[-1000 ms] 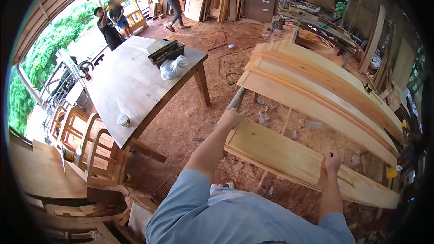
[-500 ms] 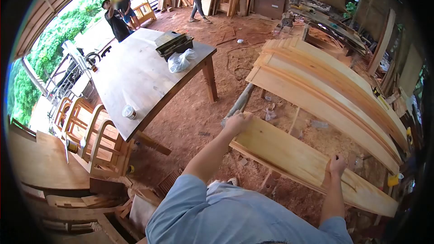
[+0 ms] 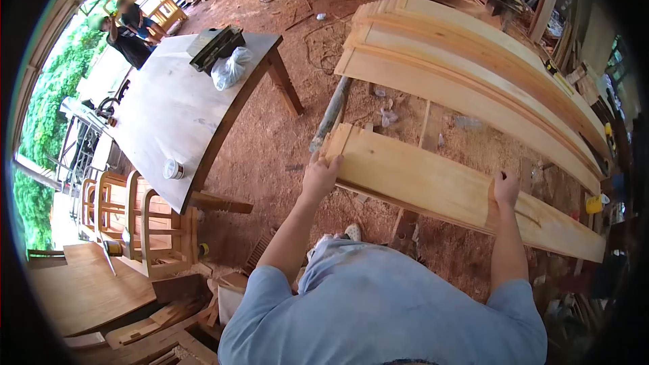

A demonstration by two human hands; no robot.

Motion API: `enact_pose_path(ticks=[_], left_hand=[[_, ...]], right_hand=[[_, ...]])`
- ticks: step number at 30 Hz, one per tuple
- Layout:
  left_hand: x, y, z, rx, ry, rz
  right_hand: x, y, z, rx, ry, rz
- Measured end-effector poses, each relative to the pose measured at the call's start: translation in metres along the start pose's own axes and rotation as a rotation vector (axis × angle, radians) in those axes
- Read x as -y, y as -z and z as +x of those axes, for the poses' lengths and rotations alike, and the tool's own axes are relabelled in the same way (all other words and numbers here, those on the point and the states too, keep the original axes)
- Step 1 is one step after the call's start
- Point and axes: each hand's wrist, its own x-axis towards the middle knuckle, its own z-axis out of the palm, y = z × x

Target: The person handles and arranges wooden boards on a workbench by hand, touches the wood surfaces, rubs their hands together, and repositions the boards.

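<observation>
A long pale wooden panel point(image 3: 426, 172) lies across low supports in front of me, a narrow strip crossing its left end. My left hand point(image 3: 321, 174) is closed around the near corner of that end, thumb on top. Toward the panel's right part, my right hand point(image 3: 506, 188) is closed in a fist just over the surface. What its fingers hold, if anything, is hidden. A dark streak in the grain point(image 3: 527, 217) shows right of that hand.
Beyond the panel lies a stack of wide boards point(image 3: 466, 74). At left, a table point(image 3: 155, 105) bears a toolbox point(image 3: 215, 51), a plastic bag point(image 3: 231, 69) and a tub point(image 3: 173, 169). Wooden chairs point(image 3: 145, 223) stand nearer. Other people point(image 3: 132, 34) are at the back.
The view has shifted. My left hand has moved from the top of the panel's left end to its near corner, uncovering the end strip. My right hand stays at the right part.
</observation>
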Motion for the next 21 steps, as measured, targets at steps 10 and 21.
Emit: enact_pose_path(ticks=[10, 21], left_hand=[[0.015, 0.009, -0.028, 0.024, -0.002, -0.018], [0.103, 0.047, -0.02, -0.289, 0.33, -0.247]], right_hand=[[0.012, 0.01, -0.003, 0.042, -0.027, -0.081], [0.005, 0.004, -0.001, 0.067, -0.067, -0.117]])
